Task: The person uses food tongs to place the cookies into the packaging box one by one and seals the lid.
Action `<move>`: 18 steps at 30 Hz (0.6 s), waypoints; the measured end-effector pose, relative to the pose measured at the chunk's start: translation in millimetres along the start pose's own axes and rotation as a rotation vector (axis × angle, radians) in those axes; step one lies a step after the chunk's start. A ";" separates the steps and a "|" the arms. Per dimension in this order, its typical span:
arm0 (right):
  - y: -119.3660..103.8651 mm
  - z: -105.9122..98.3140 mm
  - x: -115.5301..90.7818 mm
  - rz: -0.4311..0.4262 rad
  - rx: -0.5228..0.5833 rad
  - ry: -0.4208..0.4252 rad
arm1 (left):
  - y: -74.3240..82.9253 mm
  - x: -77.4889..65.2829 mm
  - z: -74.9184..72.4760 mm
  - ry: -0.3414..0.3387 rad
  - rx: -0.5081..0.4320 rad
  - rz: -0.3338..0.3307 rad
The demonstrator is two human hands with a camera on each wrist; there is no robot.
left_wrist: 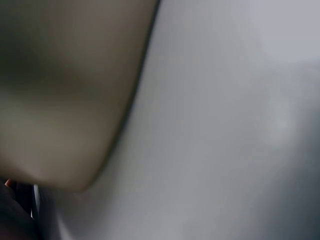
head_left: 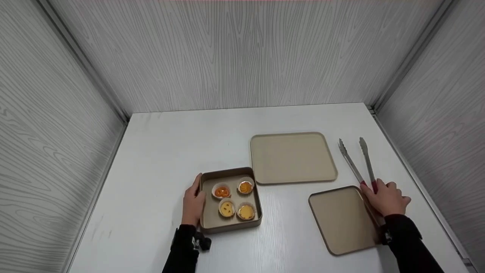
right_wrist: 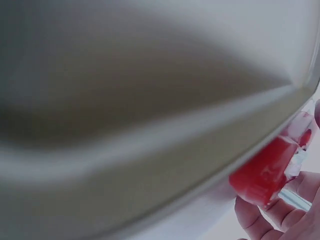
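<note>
A deep square brown baking pan (head_left: 229, 223) stands left of the table's middle, with several small tarts in paper cups inside. Two of them are a yellow tart (head_left: 246, 212) and an orange-topped tart (head_left: 221, 191). My left hand (head_left: 192, 206) holds the pan at its left wall, thumb by the rim. The pan's corner (left_wrist: 75, 125) fills the upper left of the left wrist view, where the hand's fingers are not seen. At the right, my right hand (head_left: 388, 199) grips the tongs (head_left: 354, 167) by their red handles (right_wrist: 265, 170); their metal arms are spread apart, pointing away.
A flat beige rectangular tray (head_left: 293, 157) lies behind and right of the pan, its left edge close to the pan's corner. A smaller brown tray (head_left: 343, 222) lies partly under my right hand and wrist. Grey wood-grain panels (head_left: 242, 53) wall the white table (head_left: 170, 144) at the back and sides.
</note>
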State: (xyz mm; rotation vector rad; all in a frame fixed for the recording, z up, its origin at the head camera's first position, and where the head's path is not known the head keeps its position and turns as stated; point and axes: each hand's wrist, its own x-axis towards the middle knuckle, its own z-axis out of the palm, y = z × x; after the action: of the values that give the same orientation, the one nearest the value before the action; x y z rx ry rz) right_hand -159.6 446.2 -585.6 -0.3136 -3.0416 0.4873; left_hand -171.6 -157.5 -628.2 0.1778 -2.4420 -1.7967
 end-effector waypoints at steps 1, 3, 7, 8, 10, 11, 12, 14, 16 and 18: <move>-0.6 -0.7 -0.2 0.002 0.001 -0.005 | -0.1 0.5 -0.1 0.000 -0.002 0.004; -2.3 -1.6 -1.5 0.004 0.003 -0.002 | 0.0 1.2 -0.3 0.000 -0.004 0.012; -5.9 -2.6 -7.7 -0.019 0.015 0.059 | -0.3 1.4 -0.3 -0.003 -0.008 0.014; -7.1 -2.7 -9.4 -0.028 0.025 0.080 | -0.4 1.5 -0.3 -0.003 -0.009 0.013; -8.5 -3.0 -12.9 -0.048 0.043 0.118 | -0.8 1.7 -0.3 -0.002 -0.009 0.008; -9.1 -3.2 -14.6 -0.057 0.056 0.133 | -1.0 1.7 -0.2 -0.002 -0.012 0.006; -9.6 -3.4 -16.4 -0.067 0.069 0.145 | -1.1 1.8 -0.1 -0.003 -0.016 0.004; -10.3 -4.6 -20.2 -0.086 0.091 0.156 | -1.2 1.9 -0.1 -0.004 -0.018 0.002; -11.0 -6.4 -23.6 -0.105 0.103 0.143 | -1.1 2.3 -0.3 -0.007 -0.021 0.004; -11.9 -8.7 -26.3 -0.115 0.107 0.102 | -0.9 2.3 -0.7 -0.012 -0.026 0.009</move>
State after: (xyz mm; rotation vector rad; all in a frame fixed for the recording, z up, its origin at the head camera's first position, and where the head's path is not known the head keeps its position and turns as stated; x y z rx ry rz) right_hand -135.5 432.4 -573.9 -0.1526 -2.9016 0.6036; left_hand -173.7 -158.8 -628.8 0.1544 -2.4225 -1.8296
